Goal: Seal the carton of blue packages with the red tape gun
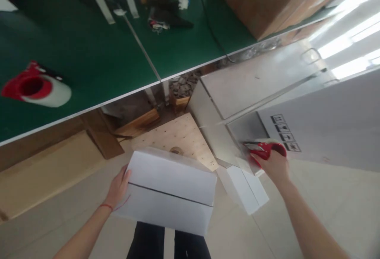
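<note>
A white carton (169,191) sits in front of my legs, its top flaps meeting at a dark seam. My left hand (119,185) grips the carton's left edge, thumb on top and fingers along the side. Off to the right, my right hand (274,168) is closed round a red tape dispenser (265,149). The dispenser is over white boxes, apart from the carton. Beyond the carton, a tape roll (176,150) lies on a wooden board (178,132), partly hidden by the carton.
A green table (97,61) runs across the back, bearing another tape dispenser (37,86) and a large brown box (267,1). White cartons (332,120) are stacked at the right. A smaller white box (245,187) stands on the floor. Flat cardboard (50,172) lies at the left.
</note>
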`<move>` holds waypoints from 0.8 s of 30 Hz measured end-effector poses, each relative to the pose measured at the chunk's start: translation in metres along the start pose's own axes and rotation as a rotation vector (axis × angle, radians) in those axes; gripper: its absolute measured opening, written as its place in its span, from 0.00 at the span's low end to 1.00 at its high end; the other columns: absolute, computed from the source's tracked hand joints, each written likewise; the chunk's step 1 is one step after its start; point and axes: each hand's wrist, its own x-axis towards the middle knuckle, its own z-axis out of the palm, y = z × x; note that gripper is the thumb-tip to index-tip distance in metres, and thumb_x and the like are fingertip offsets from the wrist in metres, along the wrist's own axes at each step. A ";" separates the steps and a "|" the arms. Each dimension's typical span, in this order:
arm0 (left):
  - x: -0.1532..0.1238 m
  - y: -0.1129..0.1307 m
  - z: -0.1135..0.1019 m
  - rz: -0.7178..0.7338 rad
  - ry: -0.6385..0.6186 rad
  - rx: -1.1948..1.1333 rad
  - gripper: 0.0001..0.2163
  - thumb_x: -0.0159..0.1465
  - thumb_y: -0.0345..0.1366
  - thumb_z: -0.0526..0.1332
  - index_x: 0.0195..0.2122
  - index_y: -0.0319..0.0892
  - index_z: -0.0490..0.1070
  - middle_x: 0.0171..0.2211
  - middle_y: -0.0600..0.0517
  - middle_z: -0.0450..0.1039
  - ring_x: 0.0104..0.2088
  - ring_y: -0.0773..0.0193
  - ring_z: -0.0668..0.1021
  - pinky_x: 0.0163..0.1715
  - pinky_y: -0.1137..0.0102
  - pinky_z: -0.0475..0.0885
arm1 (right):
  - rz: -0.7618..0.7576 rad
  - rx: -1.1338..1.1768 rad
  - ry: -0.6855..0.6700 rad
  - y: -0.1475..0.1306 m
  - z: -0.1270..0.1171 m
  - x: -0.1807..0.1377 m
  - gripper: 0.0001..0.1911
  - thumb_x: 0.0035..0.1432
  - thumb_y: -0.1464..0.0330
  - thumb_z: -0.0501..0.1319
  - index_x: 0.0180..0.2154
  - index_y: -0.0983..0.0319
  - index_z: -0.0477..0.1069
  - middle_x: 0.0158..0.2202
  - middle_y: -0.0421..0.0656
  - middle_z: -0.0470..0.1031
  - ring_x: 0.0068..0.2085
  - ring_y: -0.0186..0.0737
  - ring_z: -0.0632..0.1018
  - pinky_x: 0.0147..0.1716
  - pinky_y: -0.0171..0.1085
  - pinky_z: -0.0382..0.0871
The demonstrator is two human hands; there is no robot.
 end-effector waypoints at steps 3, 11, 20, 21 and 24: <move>-0.001 -0.006 0.004 0.047 -0.054 -0.158 0.35 0.69 0.59 0.46 0.64 0.35 0.65 0.64 0.40 0.69 0.66 0.48 0.70 0.70 0.56 0.60 | 0.008 0.015 0.013 -0.006 -0.001 -0.008 0.24 0.53 0.48 0.63 0.36 0.63 0.77 0.26 0.54 0.76 0.32 0.65 0.79 0.31 0.51 0.70; -0.002 -0.020 0.009 0.097 -0.216 -0.391 0.38 0.70 0.60 0.46 0.73 0.38 0.51 0.74 0.44 0.51 0.73 0.54 0.55 0.74 0.59 0.46 | -0.091 0.800 -0.548 -0.154 -0.004 -0.182 0.22 0.46 0.52 0.70 0.38 0.61 0.80 0.35 0.50 0.83 0.37 0.56 0.83 0.39 0.46 0.78; 0.003 -0.039 0.023 0.221 -0.266 -0.432 0.34 0.73 0.54 0.44 0.74 0.38 0.46 0.75 0.43 0.45 0.74 0.56 0.52 0.74 0.56 0.46 | -0.338 0.747 -1.238 -0.318 0.030 -0.246 0.14 0.46 0.60 0.71 0.31 0.63 0.78 0.27 0.42 0.78 0.27 0.42 0.75 0.27 0.34 0.67; 0.003 -0.039 0.023 0.225 -0.268 -0.439 0.34 0.73 0.54 0.44 0.74 0.38 0.46 0.75 0.43 0.45 0.74 0.56 0.52 0.74 0.57 0.47 | -0.319 0.730 -1.231 -0.320 0.032 -0.244 0.15 0.46 0.59 0.72 0.31 0.63 0.77 0.26 0.41 0.77 0.27 0.40 0.74 0.27 0.34 0.65; 0.001 -0.037 0.021 0.236 -0.271 -0.471 0.35 0.73 0.55 0.44 0.74 0.37 0.46 0.75 0.43 0.45 0.74 0.56 0.52 0.74 0.59 0.46 | -0.275 0.707 -1.240 -0.318 0.037 -0.238 0.21 0.44 0.55 0.75 0.32 0.64 0.77 0.26 0.41 0.75 0.26 0.38 0.71 0.27 0.34 0.62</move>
